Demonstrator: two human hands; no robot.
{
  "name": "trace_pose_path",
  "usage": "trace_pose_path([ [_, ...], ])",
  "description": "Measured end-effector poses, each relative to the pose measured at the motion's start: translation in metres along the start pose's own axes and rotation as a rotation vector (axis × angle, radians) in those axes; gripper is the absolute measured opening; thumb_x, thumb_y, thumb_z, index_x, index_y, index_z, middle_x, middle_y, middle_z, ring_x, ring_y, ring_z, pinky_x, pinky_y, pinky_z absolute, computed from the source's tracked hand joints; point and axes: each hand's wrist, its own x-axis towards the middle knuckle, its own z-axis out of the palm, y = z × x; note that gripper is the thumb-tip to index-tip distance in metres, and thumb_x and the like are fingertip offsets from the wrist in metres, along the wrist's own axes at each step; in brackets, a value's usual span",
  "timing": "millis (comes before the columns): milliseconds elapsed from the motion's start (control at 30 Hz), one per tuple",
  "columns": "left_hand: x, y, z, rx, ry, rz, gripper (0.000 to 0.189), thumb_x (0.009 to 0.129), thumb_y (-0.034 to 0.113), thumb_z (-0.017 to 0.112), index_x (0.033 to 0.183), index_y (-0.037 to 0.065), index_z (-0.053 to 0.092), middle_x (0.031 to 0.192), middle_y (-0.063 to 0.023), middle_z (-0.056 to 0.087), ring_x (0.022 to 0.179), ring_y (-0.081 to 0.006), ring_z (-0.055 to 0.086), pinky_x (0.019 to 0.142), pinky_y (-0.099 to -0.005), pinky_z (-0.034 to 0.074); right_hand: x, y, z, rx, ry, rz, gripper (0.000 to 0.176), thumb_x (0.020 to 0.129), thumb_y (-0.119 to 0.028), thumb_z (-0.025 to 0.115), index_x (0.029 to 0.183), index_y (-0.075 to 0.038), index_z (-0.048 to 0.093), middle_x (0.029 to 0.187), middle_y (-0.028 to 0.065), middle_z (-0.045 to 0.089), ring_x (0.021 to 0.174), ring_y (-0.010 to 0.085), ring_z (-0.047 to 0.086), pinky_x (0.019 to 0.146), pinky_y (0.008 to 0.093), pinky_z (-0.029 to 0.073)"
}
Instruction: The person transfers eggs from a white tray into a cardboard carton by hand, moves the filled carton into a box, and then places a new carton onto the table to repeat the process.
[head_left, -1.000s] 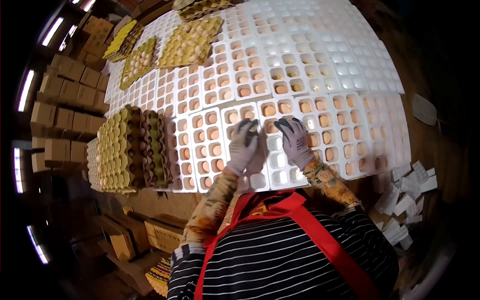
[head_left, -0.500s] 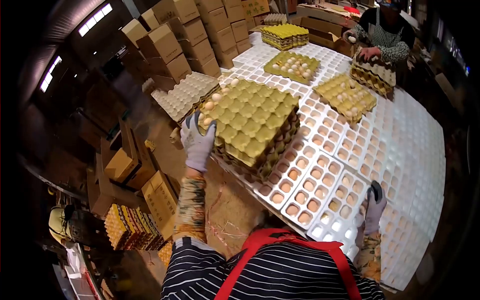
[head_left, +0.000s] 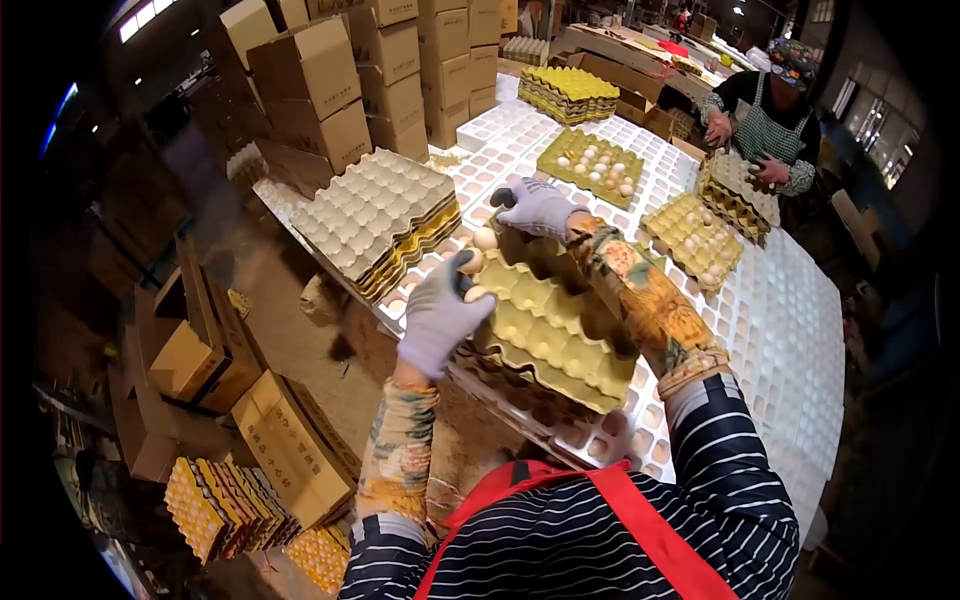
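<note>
Both my hands wear pale gloves with dark fingertips. My left hand [head_left: 440, 315] curls around eggs [head_left: 478, 294] at the left edge of a stack of yellowish egg trays [head_left: 545, 325]. Another egg [head_left: 484, 238] lies just beyond its fingers. Across the stack, my right hand [head_left: 540, 208] closes at the far edge of a shaded, tilted egg tray [head_left: 585, 270]; its fingertips are partly hidden. Under and around the stack spread white foam trays [head_left: 655, 418] with square cells, many of them with eggs inside.
A grey-topped stack of egg trays [head_left: 375, 205] stands at the left table edge. Farther back are two trays with eggs [head_left: 590, 165] [head_left: 695, 240] and a yellow tray stack [head_left: 568, 92]. Cardboard boxes [head_left: 305, 85] rise behind. Across the table, a co-worker [head_left: 770, 130] handles trays.
My right hand has moved from the near right foam trays to the far side of the stack. The top tray now looks tilted. My left hand has closed around eggs.
</note>
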Motion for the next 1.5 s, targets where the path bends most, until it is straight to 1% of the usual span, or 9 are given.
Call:
trace_pose_path([
  [267,-0.005,-0.088,-0.020,-1.717,0.172,-0.263,0.034,0.100,0.026,0.052,0.120,0.000,0.061,0.101,-0.0116,0.065,0.085,-0.0236,0.063,0.069,-0.0347,0.053,0.006,-0.029,0.032,-0.229,-0.063,-0.228,0.039,0.088,-0.037,0.062,0.115,-0.008,0.063,0.107,0.0206,0.068,0.099,0.0346,0.068,0.088,0.0426,0.053],
  [467,0.018,-0.018,-0.042,0.245,0.022,-0.049,0.062,0.076,0.044,0.082,0.121,0.005,0.066,0.107,-0.0145,0.069,0.087,-0.0220,0.069,0.078,-0.0319,0.054,-0.012,0.023,0.023,0.824,0.022,0.050,0.032,0.087,-0.026,0.064,0.110,-0.003,0.061,0.086,0.0153,0.070,0.077,0.0256,0.069,0.067,0.0387,0.056],
  [633,0.028,-0.026,-0.016,0.533,-0.003,0.165,0.062,0.070,0.041,0.083,0.122,0.010,0.064,0.109,-0.0131,0.069,0.091,-0.0298,0.068,0.082,-0.0407,0.053,0.031,0.092,0.014,1.848,-0.010,0.329,0.037,0.091,-0.036,0.068,0.107,-0.003,0.066,0.087,0.0108,0.068,0.072,0.0166,0.066,0.053,0.0323,0.054],
  [767,0.034,-0.062,-0.037,-0.520,-0.107,-0.178,0.047,0.085,0.021,0.067,0.128,0.005,0.064,0.113,-0.0168,0.071,0.089,-0.0239,0.072,0.063,-0.0291,0.057,0.050,0.047,0.012,-0.047,0.171,0.103,0.050,0.080,-0.044,0.073,0.111,-0.006,0.071,0.107,0.0171,0.072,0.088,0.0304,0.071,0.076,0.0443,0.058],
  [867,0.034,-0.079,-0.048,-1.710,-0.224,-0.258,0.052,0.093,0.011,0.048,0.145,0.005,0.047,0.145,-0.0270,0.047,0.085,-0.0220,0.071,0.058,-0.0237,0.055,0.074,0.036,0.027,-0.236,-0.063,0.164,0.049,0.078,-0.041,0.070,0.115,-0.010,0.071,0.117,0.0180,0.069,0.102,0.0334,0.069,0.088,0.0426,0.055],
  [1000,0.062,-0.059,-0.046,-0.517,-0.304,0.095,0.049,0.083,0.013,0.070,0.131,0.010,0.060,0.118,-0.0138,0.061,0.092,-0.0221,0.065,0.072,-0.0292,0.052,0.070,0.056,0.029,-0.071,0.127,0.101,0.044,0.077,-0.038,0.068,0.109,-0.008,0.073,0.108,0.0164,0.072,0.099,0.0315,0.071,0.088,0.0414,0.055],
  [1133,0.086,-0.027,-0.029,0.575,-0.173,0.564,0.054,0.069,0.017,0.078,0.121,0.018,0.063,0.104,-0.0155,0.058,0.098,-0.0361,0.062,0.086,-0.0478,0.053,0.012,0.086,0.004,1.293,0.206,0.216,0.041,0.094,-0.039,0.064,0.114,-0.003,0.067,0.089,0.0121,0.073,0.078,0.0149,0.068,0.063,0.0311,0.056],
  [1367,0.135,-0.075,-0.016,0.498,-0.367,0.754,0.057,0.066,0.006,0.083,0.119,0.003,0.062,0.103,-0.0144,0.064,0.092,-0.0346,0.064,0.083,-0.0408,0.052,-0.312,0.177,-0.022,1.238,0.449,-0.079,0.047,0.098,-0.014,0.063,0.140,0.000,0.049,0.116,0.0134,0.065,0.082,0.0128,0.063,0.069,0.0283,0.056],
  [1500,0.102,-0.044,-0.052,0.144,-0.255,0.453,0.044,0.083,0.003,0.072,0.125,0.000,0.058,0.124,-0.0104,0.058,0.115,-0.0226,0.057,0.099,-0.0333,0.046,-0.521,0.187,0.030,0.680,0.712,0.528,0.040,0.094,-0.015,0.064,0.130,0.002,0.060,0.115,0.0083,0.066,0.079,0.0126,0.061,0.074,0.0263,0.052],
])
